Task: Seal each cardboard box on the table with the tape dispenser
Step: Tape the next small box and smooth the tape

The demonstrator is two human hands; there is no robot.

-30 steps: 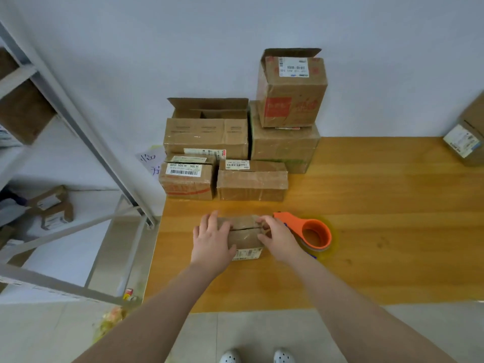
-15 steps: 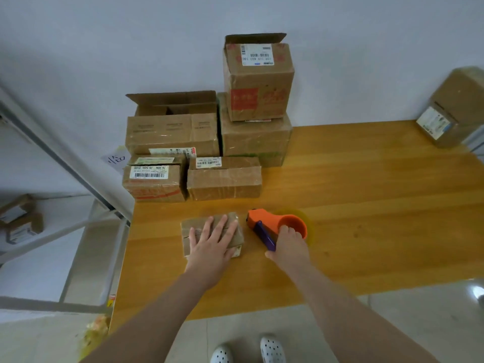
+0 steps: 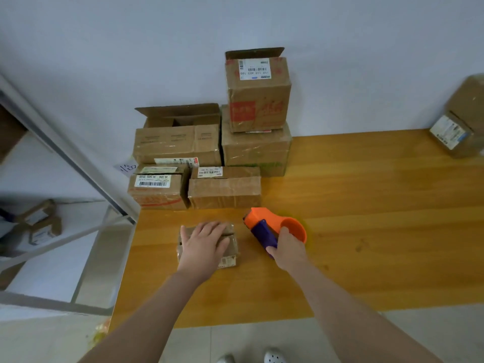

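A small cardboard box lies near the table's front left, its top flaps closed with a seam showing. My left hand presses flat on its top, fingers straight. Just to its right is the orange tape dispenser with a purple handle. My right hand grips that handle, and the dispenser's nose points toward the far left. Behind, several cardboard boxes stand against the wall: two low ones in front, an open-flapped one behind, and a tall one stacked on another.
The wooden table stretches to the right. Another cardboard box sits at its far right edge. A metal shelf frame with small boxes stands to the left of the table. My shoes show below the front edge.
My right hand left the small box, reached right and took hold of the tape dispenser's handle. The left hand now lies flat on the box top. The camera view shifted.
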